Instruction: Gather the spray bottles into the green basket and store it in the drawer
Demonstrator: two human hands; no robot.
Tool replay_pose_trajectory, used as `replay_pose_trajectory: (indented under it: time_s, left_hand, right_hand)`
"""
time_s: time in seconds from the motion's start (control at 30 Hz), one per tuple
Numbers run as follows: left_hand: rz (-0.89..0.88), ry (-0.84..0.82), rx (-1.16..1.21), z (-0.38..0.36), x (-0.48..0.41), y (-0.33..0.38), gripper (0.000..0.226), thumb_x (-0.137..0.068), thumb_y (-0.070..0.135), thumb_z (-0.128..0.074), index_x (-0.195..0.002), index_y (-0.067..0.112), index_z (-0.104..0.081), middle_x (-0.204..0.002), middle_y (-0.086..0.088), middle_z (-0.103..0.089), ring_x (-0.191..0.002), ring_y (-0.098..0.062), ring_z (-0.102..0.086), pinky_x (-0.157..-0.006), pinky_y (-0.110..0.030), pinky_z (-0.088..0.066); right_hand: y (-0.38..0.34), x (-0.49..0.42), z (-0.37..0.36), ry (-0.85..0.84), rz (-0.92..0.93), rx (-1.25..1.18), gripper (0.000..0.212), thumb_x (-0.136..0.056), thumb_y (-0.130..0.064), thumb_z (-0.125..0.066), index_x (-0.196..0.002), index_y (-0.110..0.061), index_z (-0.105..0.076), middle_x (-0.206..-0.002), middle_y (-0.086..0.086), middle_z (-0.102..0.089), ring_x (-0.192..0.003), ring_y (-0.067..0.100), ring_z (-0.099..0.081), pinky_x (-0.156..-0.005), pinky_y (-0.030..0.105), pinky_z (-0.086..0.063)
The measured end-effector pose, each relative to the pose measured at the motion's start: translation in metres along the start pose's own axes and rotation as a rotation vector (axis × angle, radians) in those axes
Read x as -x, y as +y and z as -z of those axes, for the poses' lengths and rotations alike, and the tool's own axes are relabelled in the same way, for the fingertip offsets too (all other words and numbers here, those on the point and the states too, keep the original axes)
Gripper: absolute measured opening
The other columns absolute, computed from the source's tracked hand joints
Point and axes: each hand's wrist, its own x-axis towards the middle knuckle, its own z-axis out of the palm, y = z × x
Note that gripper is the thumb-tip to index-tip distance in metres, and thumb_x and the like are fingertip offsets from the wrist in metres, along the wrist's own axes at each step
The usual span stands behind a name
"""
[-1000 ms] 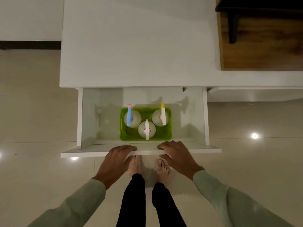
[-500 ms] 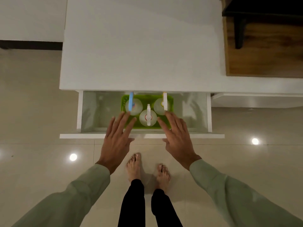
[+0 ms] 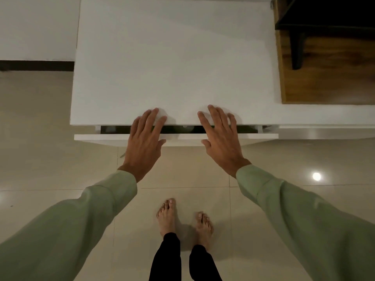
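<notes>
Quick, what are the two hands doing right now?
Left hand: open, flat on the drawer front, holding nothing.
Right hand: open, flat on the drawer front, holding nothing.

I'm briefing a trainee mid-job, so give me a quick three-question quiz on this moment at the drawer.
1. True or false: the drawer is fully shut.
2. Where do the fingers of the left hand and right hand lie? A) curled under the drawer front B) spread flat across the gap onto the white cabinet top C) hanging at the person's sides
3. Can the green basket be seen now?

Key: 1. False, a narrow dark gap remains. 2. B. 3. No, the gap shows only dark.
</notes>
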Motion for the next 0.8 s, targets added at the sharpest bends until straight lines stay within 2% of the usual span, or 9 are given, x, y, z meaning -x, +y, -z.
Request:
replay_pose_trajectory:
  time_s: [0.07,0.13,0.4,0.5,0.63,0.8]
  left_hand:
    - [0.024,0.039,-0.008,0.002,-0.009,0.001,0.054,-0.084,0.02,-0.071,-0.132,0.016,-0.046,-0.147,-0.011,-0.042,-0.137,-0.031,-0.037,-0.112,-0.045,-0.033]
    - [0.07,0.062,-0.009,0.003,-0.018,0.003,0.049,-0.08,0.019,-0.073,-0.123,0.016,-0.049,-0.139,-0.008,-0.047,-0.129,-0.03,-0.043,-0.105,-0.044,-0.036]
    - [0.181,0.092,-0.043,0.003,-0.035,0.01,0.04,-0.079,0.014,-0.07,-0.111,0.015,-0.048,-0.121,-0.006,-0.05,-0.111,-0.029,-0.047,-0.089,-0.042,-0.04]
    - [0.19,0.028,0.002,0.016,-0.034,0.013,0.04,-0.081,0.012,-0.068,-0.116,0.013,-0.049,-0.122,-0.007,-0.049,-0.113,-0.03,-0.047,-0.091,-0.042,-0.042]
    - [0.131,-0.085,0.109,0.053,-0.022,0.019,0.051,-0.086,0.014,-0.066,-0.133,0.011,-0.047,-0.134,-0.007,-0.049,-0.123,-0.029,-0.048,-0.103,-0.043,-0.039]
    - [0.087,0.02,0.134,0.166,-0.024,0.035,0.052,-0.09,0.016,-0.063,-0.139,0.011,-0.046,-0.146,-0.008,-0.046,-0.136,-0.027,-0.043,-0.111,-0.041,-0.034]
  right_hand:
    - [0.0,-0.007,0.0,0.034,-0.004,0.039,0.072,-0.081,-0.021,-0.078,-0.143,-0.017,-0.042,-0.152,0.017,-0.04,-0.138,0.036,-0.04,-0.11,0.056,-0.034]
    - [-0.001,-0.012,-0.001,0.072,-0.006,0.069,0.061,-0.082,-0.018,-0.073,-0.137,-0.018,-0.045,-0.145,0.016,-0.046,-0.13,0.035,-0.045,-0.103,0.054,-0.037]
    - [-0.009,-0.019,-0.003,0.171,-0.051,0.054,0.044,-0.082,-0.001,-0.059,-0.122,-0.016,-0.05,-0.129,0.014,-0.052,-0.118,0.033,-0.049,-0.095,0.05,-0.039]
    - [-0.011,-0.019,0.013,0.087,-0.058,0.024,0.045,-0.081,-0.004,-0.06,-0.125,-0.014,-0.051,-0.132,0.015,-0.051,-0.12,0.034,-0.049,-0.095,0.051,-0.041]
    - [-0.015,-0.003,0.05,-0.056,-0.071,-0.063,0.051,-0.089,-0.014,-0.059,-0.138,-0.012,-0.046,-0.15,0.014,-0.041,-0.135,0.033,-0.041,-0.103,0.048,-0.038]
    - [-0.017,0.011,0.162,0.103,-0.063,-0.141,0.051,-0.095,-0.02,-0.056,-0.144,-0.013,-0.045,-0.157,0.012,-0.037,-0.142,0.03,-0.038,-0.11,0.047,-0.037]
